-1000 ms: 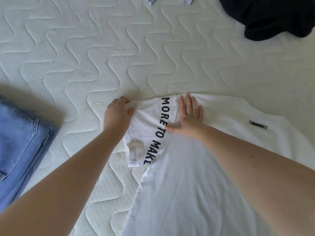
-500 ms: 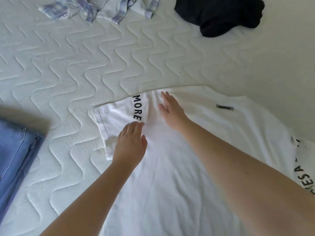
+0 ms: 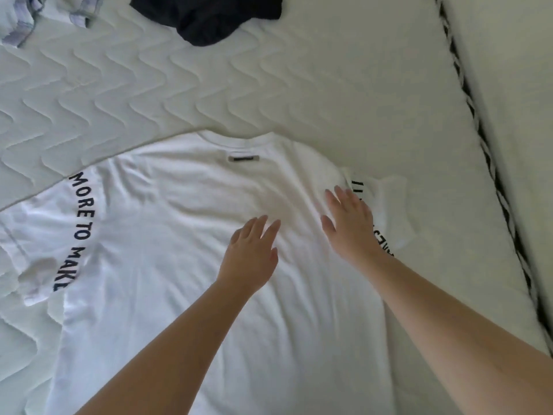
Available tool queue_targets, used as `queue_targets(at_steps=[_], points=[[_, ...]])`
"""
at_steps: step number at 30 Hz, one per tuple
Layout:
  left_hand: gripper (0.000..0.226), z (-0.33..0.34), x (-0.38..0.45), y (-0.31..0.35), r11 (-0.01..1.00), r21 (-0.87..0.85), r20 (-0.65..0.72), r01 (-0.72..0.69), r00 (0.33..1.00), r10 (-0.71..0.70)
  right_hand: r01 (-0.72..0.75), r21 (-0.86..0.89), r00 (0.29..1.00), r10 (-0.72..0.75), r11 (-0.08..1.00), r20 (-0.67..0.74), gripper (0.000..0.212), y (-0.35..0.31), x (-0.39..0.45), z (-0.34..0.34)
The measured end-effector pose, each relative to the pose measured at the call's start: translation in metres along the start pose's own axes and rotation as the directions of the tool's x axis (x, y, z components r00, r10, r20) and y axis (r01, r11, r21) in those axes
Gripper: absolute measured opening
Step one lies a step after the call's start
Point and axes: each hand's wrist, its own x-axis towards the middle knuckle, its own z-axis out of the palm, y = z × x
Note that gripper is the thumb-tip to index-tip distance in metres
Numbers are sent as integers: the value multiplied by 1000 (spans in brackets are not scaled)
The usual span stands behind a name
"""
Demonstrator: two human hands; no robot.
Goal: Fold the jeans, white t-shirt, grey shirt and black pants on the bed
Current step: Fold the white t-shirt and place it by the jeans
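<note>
The quilted mattress filled the view. The white t-shirt lay spread flat on it, back up, collar toward the far side, black lettering running down each sleeve seam. The black pants sat bunched at the far edge, with the grey shirt crumpled in the far left corner. The right hand lay flat, fingers straight, near the right sleeve. The left hand was over the shirt's middle, fingers extended, holding nothing.

A white cotton t-shirt with black sleeve lettering lies spread flat on the bed; crumpled black pants and a grey checked shirt lie beyond it.
</note>
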Motion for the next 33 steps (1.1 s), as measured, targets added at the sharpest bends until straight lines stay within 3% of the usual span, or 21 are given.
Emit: queue_targets(at_steps=[4, 8, 12, 16, 18, 21, 24, 29, 33], points=[[61, 22, 25, 56, 996, 11, 77, -93, 993, 92, -188, 83, 981, 191, 979, -28, 57, 68, -17, -7], [60, 30, 49, 98, 992, 18, 98, -127, 987, 125, -350, 299, 934, 357, 888, 34, 59, 112, -20, -7], [59, 27, 74, 121, 988, 31, 89, -149, 985, 146, -359, 482, 921, 387, 799, 45, 65, 137, 0, -10], [55, 21, 100, 127, 977, 75, 85, -199, 978, 193, -323, 718, 907, 419, 617, 49, 80, 144, 27, -16], [53, 17, 118, 129, 961, 119, 78, -249, 967, 241, -337, 718, 903, 426, 608, 63, 76, 150, 44, -20], [48, 7, 145, 131, 963, 134, 28, -236, 972, 234, -418, 524, 891, 446, 742, 80, 57, 159, 65, -27], [50, -1, 173, 131, 960, 207, 55, -190, 982, 183, -434, 454, 897, 420, 778, 137, 46, 165, 71, -33], [76, -28, 220, 120, 966, 239, 276, -102, 960, 33, -285, 630, 937, 349, 722, 23, 20, 178, 48, -37], [56, -42, 235, 119, 885, 402, 400, -235, 915, 62, -279, 721, 904, 428, 634, -27, 20, 192, 19, -44]])
